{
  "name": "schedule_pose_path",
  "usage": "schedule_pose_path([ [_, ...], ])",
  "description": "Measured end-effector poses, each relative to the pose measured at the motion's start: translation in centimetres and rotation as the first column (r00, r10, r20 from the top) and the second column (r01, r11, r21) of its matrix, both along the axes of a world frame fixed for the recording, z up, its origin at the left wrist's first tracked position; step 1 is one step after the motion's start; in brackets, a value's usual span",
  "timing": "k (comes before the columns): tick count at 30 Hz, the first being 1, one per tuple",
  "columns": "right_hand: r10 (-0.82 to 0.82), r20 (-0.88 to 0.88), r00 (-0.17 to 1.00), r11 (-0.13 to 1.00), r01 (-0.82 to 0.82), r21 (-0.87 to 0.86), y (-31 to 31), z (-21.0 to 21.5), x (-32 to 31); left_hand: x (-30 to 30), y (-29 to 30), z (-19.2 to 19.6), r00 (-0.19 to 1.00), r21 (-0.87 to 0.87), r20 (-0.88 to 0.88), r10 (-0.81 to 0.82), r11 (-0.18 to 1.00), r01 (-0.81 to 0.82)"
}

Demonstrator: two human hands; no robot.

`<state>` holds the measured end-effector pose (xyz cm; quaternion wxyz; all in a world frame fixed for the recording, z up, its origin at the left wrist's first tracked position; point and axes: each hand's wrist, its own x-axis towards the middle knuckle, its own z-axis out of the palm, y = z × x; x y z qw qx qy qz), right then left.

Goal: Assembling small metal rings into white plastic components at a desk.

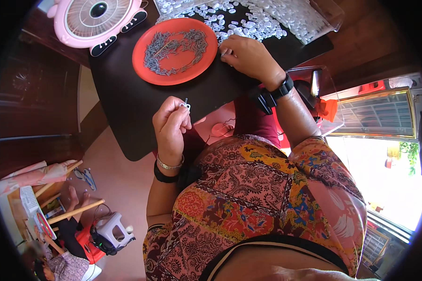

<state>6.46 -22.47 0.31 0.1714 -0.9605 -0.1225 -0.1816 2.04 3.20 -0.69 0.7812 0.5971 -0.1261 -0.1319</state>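
My left hand [169,125] is closed just off the near edge of the dark table. Its thumb and fingers pinch a small white plastic piece [185,106] with a thin grey pin standing up from it. Right of the red plate [140,70], my right hand [249,55] rests low over the tabletop, fingertips pressed together. A bit of something greyish shows at those fingertips, too small to name. Many small grey pins [164,51] lie in a loose ring on the plate. Beyond my right hand spreads a heap of small whitish oval plastic pieces [262,23].
A pink fan [98,23] stands at the table's far left. The whitish pieces reach into a clear tray [333,18] at the far right. A clear bin [335,122] with an orange item is beside my right forearm. Another person [68,262] sits at lower left.
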Motion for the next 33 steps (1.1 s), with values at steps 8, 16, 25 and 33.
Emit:
schedule_pose_path([
  [8, 0.076, -0.089, 0.993, 0.996, -0.071, 0.060, -0.3, 0.8, 0.7, -0.2, 0.3, 0.0, 1.000, -0.025, -0.005, -0.010, 1.000, 0.010],
  [16, -0.143, 0.037, 0.989, 0.989, 0.141, 0.041, -4.9, 2.3, 2.6, -0.2, 0.4, 0.1, 1.000, 0.033, 0.010, -0.022, 0.999, 0.022],
  [25, -0.182, 0.016, 0.983, 0.969, 0.182, -0.165, -4.2, 0.5, 5.3, -0.1, 0.3, 0.0, 1.000, 0.038, 0.007, -0.026, 0.999, 0.026],
  [33, -0.145, -0.095, 0.985, 0.980, 0.130, -0.147, -4.7, 0.3, 6.3, -0.1, 0.3, -0.2, 1.000, -0.011, -0.002, -0.011, 1.000, 0.011],
])
